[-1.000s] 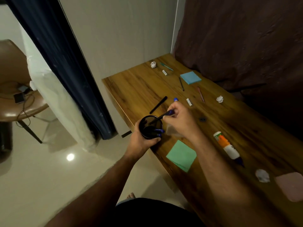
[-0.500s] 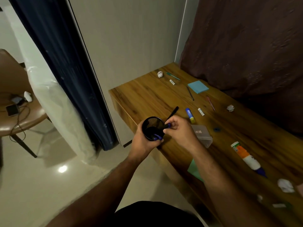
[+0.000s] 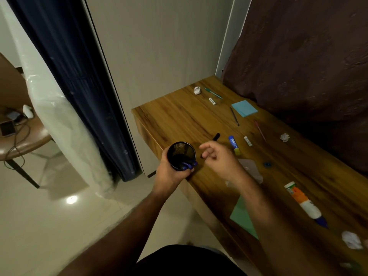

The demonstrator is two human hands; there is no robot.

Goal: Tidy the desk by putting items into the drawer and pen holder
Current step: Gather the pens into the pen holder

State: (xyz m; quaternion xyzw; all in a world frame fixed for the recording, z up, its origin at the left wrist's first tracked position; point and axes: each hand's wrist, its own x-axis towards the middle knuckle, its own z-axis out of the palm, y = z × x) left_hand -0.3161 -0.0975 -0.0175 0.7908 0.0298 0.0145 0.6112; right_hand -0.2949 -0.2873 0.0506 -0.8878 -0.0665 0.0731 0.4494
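My left hand (image 3: 170,173) grips a black mesh pen holder (image 3: 180,154) at the desk's near left edge, tilted toward me, with blue-capped pens (image 3: 188,165) inside. Just right of it my right hand (image 3: 220,159) hovers with fingers apart and nothing in them. A black marker (image 3: 215,136) lies on the wooden desk (image 3: 179,118) behind that hand. A blue and yellow glue stick (image 3: 234,145), a small white tube (image 3: 248,141), a pink pen (image 3: 259,130), a dark pen (image 3: 234,116) and a teal pen (image 3: 213,93) lie farther back.
Blue sticky notes (image 3: 244,108), a green pad (image 3: 242,216), a clear plastic box (image 3: 251,169), a glue bottle (image 3: 303,204) and crumpled paper balls (image 3: 197,90) (image 3: 284,137) (image 3: 351,240) lie on the desk. A dark curtain (image 3: 308,66) hangs behind. A brown chair (image 3: 18,136) stands at left.
My right hand has let go of the blue-capped pen into the holder and pulled back to the right, fingers now apart. The view has tilted downward.
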